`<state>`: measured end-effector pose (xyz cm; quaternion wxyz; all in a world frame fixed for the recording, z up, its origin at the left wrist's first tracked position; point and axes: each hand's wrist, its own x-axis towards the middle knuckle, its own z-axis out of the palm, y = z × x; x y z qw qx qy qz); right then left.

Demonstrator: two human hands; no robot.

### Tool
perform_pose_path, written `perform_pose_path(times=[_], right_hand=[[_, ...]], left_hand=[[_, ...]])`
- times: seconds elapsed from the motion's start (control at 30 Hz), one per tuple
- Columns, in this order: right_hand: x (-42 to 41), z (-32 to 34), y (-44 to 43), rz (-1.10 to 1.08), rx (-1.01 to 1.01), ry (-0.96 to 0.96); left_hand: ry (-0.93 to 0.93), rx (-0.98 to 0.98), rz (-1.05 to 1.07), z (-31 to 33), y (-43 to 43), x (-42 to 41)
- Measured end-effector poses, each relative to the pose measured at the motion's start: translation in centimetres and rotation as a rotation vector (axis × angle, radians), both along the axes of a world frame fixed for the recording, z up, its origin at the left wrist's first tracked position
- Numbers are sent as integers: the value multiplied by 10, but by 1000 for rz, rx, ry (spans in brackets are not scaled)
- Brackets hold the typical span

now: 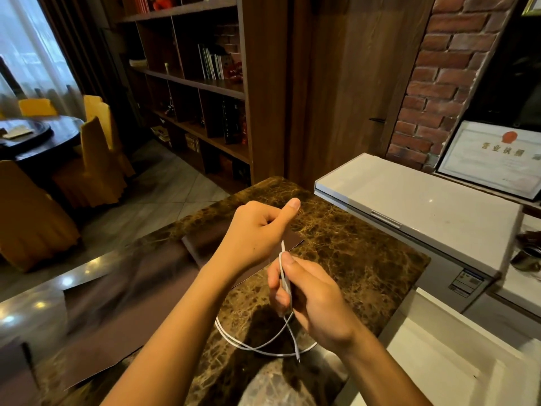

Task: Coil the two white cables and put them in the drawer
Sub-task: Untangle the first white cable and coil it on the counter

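Observation:
A white cable (257,345) hangs in loose loops over the brown marble counter (360,259). My right hand (310,297) pinches a doubled length of it between thumb and fingers, and one end pokes up above the thumb. My left hand (257,230) is held just above and to the left, fingers curled and thumb stuck out; whether it holds a strand is hidden. A loose cable end dangles below my right hand. I can make out only one cable, and no drawer is visible.
A white chest freezer (424,200) stands to the right of the counter, with a framed certificate (494,156) behind it. A dark mat (205,244) lies under my left hand. Bookshelves (205,98) stand behind, and a round table with yellow chairs (96,159) far left.

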<state>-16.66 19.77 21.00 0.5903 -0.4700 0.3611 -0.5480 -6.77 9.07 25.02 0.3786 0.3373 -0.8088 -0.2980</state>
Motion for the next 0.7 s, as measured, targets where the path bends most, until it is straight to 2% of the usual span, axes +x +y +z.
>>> perform_pose_path(times=[0.17, 0.4, 0.47, 0.57, 0.7], right_hand=[[2, 7, 4, 72, -28, -88], [-1, 19, -6, 76, -75, -158], [-4, 22, -11, 60, -88, -173], [-8, 29, -21, 47, -96, -203], [-12, 42, -34, 27, -107, -221]], left_hand=[[198, 209, 13, -13, 7, -10], [393, 615, -15, -46, 43, -7], [444, 599, -39, -55, 47, -11], [546, 466, -9, -63, 46, -16], [565, 466, 27, -71, 49, -18]])
